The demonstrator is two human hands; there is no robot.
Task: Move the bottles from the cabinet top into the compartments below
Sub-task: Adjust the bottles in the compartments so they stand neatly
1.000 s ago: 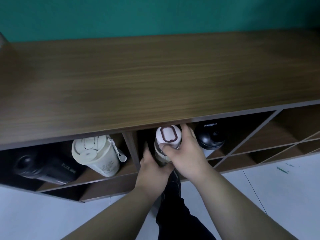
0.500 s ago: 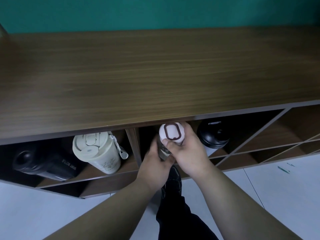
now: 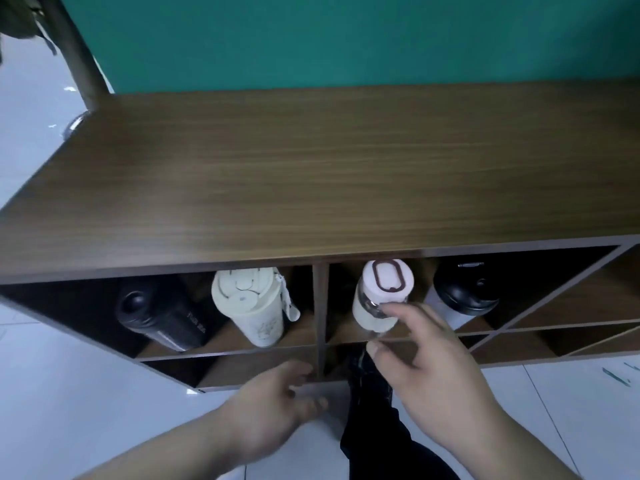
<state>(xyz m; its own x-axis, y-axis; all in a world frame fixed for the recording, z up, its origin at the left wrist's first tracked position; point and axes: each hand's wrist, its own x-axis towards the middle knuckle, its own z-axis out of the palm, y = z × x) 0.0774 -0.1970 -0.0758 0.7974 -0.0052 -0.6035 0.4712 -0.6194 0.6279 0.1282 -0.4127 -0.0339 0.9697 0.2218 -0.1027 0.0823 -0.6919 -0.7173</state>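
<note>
This looks like a plain indoor room, perhaps an office or a test room rather than a home kitchen, though nothing settles it. A low wood-grain cabinet (image 3: 346, 174) with open compartments (image 3: 519, 306) stands against a flat teal wall (image 3: 346, 39) on a pale tiled floor (image 3: 69, 410), and drink bottles (image 3: 249, 303) stand in the top row of compartments. At the upper left a curved metal leg (image 3: 74, 46) of some other furniture shows, too cropped to identify.
</note>
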